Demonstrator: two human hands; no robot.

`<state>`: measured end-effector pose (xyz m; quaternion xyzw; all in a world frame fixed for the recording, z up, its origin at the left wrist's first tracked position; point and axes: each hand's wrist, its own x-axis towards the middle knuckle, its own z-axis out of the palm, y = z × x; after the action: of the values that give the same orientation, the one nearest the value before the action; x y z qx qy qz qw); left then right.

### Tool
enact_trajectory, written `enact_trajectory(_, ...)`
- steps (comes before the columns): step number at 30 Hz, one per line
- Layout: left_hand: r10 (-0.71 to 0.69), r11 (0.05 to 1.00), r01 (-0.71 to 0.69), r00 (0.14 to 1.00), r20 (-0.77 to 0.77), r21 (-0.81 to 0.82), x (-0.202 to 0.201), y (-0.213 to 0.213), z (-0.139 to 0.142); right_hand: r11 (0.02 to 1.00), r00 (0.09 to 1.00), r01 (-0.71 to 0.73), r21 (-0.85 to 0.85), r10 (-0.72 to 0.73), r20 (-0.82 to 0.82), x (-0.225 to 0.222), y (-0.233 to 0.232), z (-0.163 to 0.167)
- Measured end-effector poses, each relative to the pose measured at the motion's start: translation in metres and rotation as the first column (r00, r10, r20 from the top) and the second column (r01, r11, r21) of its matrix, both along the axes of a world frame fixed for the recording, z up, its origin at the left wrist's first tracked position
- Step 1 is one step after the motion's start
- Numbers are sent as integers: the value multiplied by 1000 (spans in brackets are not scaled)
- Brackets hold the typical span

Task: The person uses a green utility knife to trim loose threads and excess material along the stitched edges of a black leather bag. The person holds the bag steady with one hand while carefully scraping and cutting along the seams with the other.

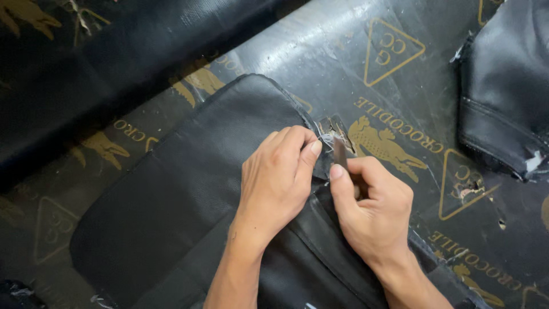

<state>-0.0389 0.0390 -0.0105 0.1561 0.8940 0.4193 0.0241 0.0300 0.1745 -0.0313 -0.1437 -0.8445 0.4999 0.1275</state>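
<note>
Fingers of the left hand [274,171] are pinched on the edge of a black leather piece [189,194], at a tuft of pale loose threads [326,139]; fingers of the right hand [374,209] are clenched around a small metal blade [340,151], its tip set at the same threads. The piece is laid flat on a black printed sheet [343,51] with gold emblems. A second black leather piece [506,86] is seen well apart, upper right.
</note>
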Motion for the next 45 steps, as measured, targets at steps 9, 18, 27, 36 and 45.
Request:
enact_trajectory(9,14,999,-15,1000,24,30,1,-2,0,996,988,-86,16,84,130,-11,8,7)
enact_trajectory(18,25,999,-26,998,52,20,1,-1,1,991,978,-134,20,130,162,-15,10,10)
enact_trajectory(27,19,1000,-20,999,47,17,0,-2,0,987,983,-155,42,150,110,-15,9,9)
enact_trajectory(36,15,999,-16,999,33,42,1,-3,0,993,972,-120,16,114,206,-15,10,12)
enact_trajectory(45,17,999,-20,998,59,43,1,-2,1,987,972,-156,30,148,183,-15,10,13)
